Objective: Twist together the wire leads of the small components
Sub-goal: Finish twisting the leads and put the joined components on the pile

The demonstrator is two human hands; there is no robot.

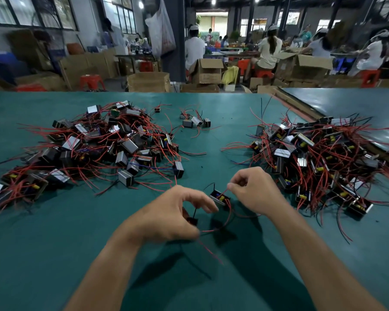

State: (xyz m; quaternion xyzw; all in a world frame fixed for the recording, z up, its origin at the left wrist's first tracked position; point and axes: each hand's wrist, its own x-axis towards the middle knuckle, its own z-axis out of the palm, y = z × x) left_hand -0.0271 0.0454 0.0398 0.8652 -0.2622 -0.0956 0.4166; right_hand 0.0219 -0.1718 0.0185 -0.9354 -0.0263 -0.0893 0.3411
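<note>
Right now both hands work close together over the near middle of the green desk. The right hand pinches a red lead between thumb and forefinger, its other fingers curled loosely behind. That lead runs down to a small boxy component with a yellow part showing inside, which sits between the two hands, just off the left fingertips. The left hand is curled round a second, dark component tucked under its palm; motion blur hides the exact grip. A black lead stands up from it through the gap between thumb and fingers. More red wire loops loosely below the hands and trails toward the near edge.

These parts look light enough to be dragged about by their own wires, so one hand probably has to anchor the body while the other works the lead. The cases seem rigid. The leads look thin and springy, likely to bend easily and spring back a little, and their insulation may slide between the fingers. The best hold seems to be near the free ends, where the two wires cross, not close to the case, since pulling there could strain the joint.

A large left pile and a right pile of similar components flank the work, well apart from it, with a small cluster farther back.
</note>
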